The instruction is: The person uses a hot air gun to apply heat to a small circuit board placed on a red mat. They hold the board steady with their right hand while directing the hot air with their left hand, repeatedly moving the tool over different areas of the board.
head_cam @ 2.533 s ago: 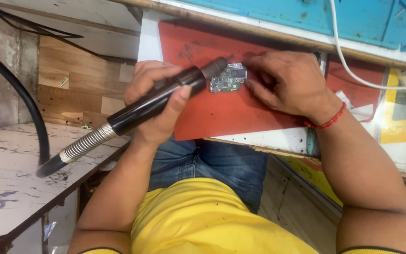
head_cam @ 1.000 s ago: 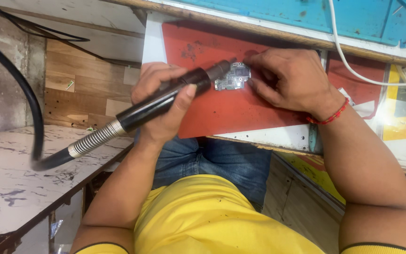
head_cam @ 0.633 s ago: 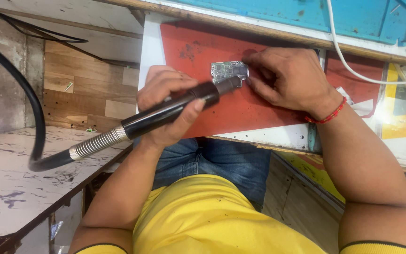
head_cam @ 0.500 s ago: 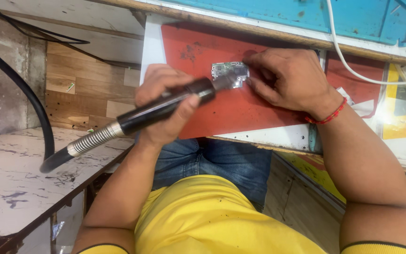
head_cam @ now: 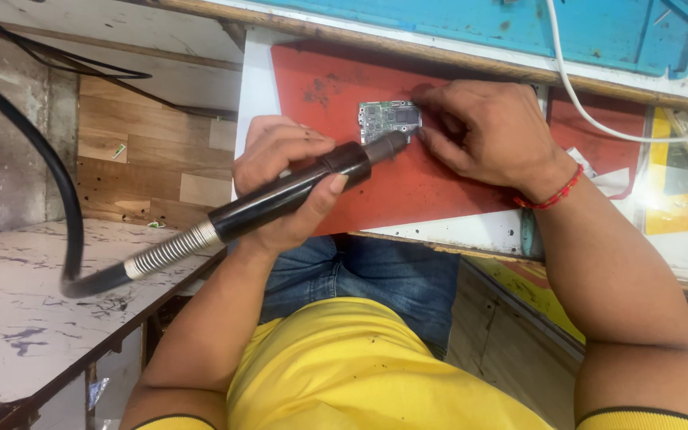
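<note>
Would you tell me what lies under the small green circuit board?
The small green circuit board lies on a red rubber mat. The right hand covers its right edge, hiding what is beneath there.

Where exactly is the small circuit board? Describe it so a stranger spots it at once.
Find the red mat on the white bench. Near its upper middle, between the two hands, lies the circuit board, pinned by the right hand. It is the only small green-grey rectangle there, with the black tool's tip at its lower edge.

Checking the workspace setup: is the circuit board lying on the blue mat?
No, the circuit board lies on the red mat.
</note>
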